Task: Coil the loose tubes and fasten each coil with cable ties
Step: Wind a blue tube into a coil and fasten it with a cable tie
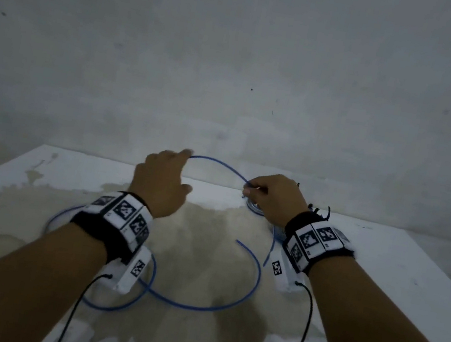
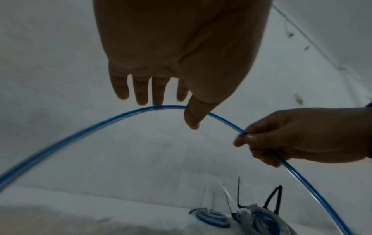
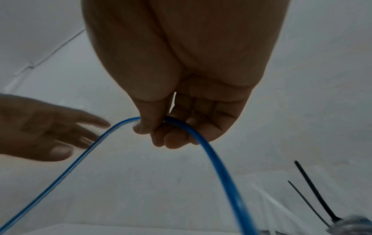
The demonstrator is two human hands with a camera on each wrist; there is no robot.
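Observation:
A thin blue tube (image 1: 219, 164) arcs in the air between my two hands above the table. My right hand (image 1: 269, 196) pinches it between thumb and fingers (image 3: 159, 132). My left hand (image 1: 167, 180) is held out with straight fingers, and its thumb (image 2: 192, 116) and fingertips touch the top of the arc (image 2: 100, 124) without gripping. The rest of the tube (image 1: 196, 306) lies in loose loops on the table under my forearms, with a free end (image 1: 237, 241) near the middle.
The white table (image 1: 386, 274) has a worn, stained middle and stands against a grey wall. At the back right, under my right hand, lie finished coils (image 2: 213, 218) bound with black cable ties (image 2: 273, 198) that stick upward (image 3: 314, 190).

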